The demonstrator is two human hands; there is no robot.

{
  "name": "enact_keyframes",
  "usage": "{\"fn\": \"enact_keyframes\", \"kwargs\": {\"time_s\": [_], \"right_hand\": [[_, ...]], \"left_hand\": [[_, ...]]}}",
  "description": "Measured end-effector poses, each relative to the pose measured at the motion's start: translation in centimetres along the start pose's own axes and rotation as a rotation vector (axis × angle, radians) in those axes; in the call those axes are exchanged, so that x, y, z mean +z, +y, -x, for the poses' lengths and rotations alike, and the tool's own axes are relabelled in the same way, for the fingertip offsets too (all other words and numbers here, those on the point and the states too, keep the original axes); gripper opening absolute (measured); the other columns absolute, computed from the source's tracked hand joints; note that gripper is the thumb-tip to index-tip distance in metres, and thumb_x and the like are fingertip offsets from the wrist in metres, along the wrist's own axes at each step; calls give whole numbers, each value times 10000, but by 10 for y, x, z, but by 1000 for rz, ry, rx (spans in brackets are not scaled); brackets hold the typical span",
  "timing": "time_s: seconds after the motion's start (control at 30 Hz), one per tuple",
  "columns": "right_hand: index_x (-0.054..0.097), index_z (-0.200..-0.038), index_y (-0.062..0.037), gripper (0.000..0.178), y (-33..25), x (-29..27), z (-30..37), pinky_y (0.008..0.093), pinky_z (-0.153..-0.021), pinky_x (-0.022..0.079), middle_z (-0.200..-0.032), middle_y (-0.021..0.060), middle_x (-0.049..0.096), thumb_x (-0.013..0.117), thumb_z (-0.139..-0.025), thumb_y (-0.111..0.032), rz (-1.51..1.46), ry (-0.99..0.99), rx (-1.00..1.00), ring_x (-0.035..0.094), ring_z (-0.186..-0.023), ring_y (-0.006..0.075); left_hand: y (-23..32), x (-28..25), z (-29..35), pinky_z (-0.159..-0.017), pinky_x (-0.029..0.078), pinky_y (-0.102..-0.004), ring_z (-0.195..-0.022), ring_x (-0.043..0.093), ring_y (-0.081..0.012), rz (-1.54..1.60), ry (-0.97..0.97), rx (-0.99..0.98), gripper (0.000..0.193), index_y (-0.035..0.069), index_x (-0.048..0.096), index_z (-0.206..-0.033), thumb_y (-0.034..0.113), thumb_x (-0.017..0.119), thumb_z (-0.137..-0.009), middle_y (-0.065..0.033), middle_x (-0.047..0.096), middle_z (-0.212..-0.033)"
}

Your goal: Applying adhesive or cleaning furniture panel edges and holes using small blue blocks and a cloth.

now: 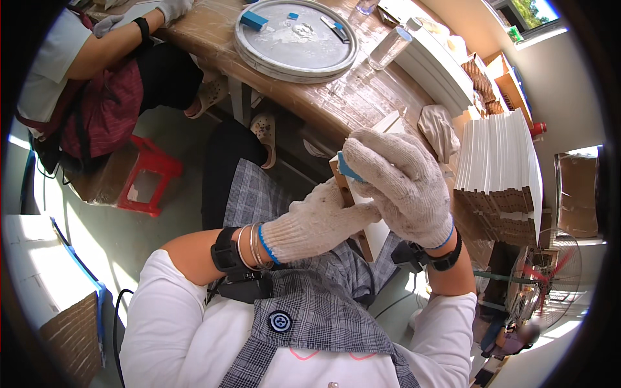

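Observation:
Both my hands wear off-white knitted gloves. My left hand (317, 223) is closed round a white-faced wooden board (366, 248), which stands tilted over my lap. Bare brown wood with dark round holes shows along the board's narrow edge. In the closed fingers of my right hand (402, 184) is a small blue block (349, 169), held at the upper end of the board. The gloves hide much of the board and part of the block. It cannot be seen clearly whether the block presses on the wood.
On the wooden table (362, 97) rests a round grey lid (242, 55) with white paste (303, 31), another blue block (254, 21) and a scraper (336, 29). A clear cylinder (390, 48), a crumpled cloth (438, 132) and stacked white boards (498, 168) lie rightward. A co-worker (97, 64) sits left, near a red stool (152, 178).

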State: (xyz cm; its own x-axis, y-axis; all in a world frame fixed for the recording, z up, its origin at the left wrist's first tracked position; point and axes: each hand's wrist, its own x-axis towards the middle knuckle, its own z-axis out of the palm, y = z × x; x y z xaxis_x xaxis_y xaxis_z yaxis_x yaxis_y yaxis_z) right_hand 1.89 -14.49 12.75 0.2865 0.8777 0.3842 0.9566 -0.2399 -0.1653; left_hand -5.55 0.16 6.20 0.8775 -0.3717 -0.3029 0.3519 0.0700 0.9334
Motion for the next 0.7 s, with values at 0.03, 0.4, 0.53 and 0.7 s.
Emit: {"fn": "enact_keyframes", "kwargs": {"time_s": [0.03,0.4,0.53,0.7], "right_hand": [[604,-1227,-95,525,-1,1,0,397,-874,484,-1198,111,591,630,-705,-149,-2,-1,-3,595,-1041,302],[621,-1218,-114,547,-7,-1,6,383,-891,479,-1247,92,570,632,-675,-173,147,-28,9,579,-1072,287],[648,-1150,-75,435,-9,-1,2,400,-849,502,-1139,102,616,713,-727,-151,177,25,22,616,-991,309],[620,-1220,-117,538,-4,0,8,393,-897,472,-1234,93,580,632,-688,-194,96,29,35,585,-1057,286]], "left_hand": [[-4,1,-1,-856,487,-318,-958,640,-190,29,18,60,500,17,569,-1185,388,642,-858,-127,665,-1026],[7,-1,3,-844,492,-309,-922,650,-185,-13,-16,-12,499,-4,578,-1152,398,641,-864,-117,679,-986],[18,0,6,-844,495,-310,-929,648,-182,-92,21,-61,505,-4,567,-1165,399,634,-869,-126,677,-990],[10,0,3,-849,498,-318,-932,655,-200,-72,6,-42,499,11,564,-1182,400,619,-873,-135,675,-997]]}}
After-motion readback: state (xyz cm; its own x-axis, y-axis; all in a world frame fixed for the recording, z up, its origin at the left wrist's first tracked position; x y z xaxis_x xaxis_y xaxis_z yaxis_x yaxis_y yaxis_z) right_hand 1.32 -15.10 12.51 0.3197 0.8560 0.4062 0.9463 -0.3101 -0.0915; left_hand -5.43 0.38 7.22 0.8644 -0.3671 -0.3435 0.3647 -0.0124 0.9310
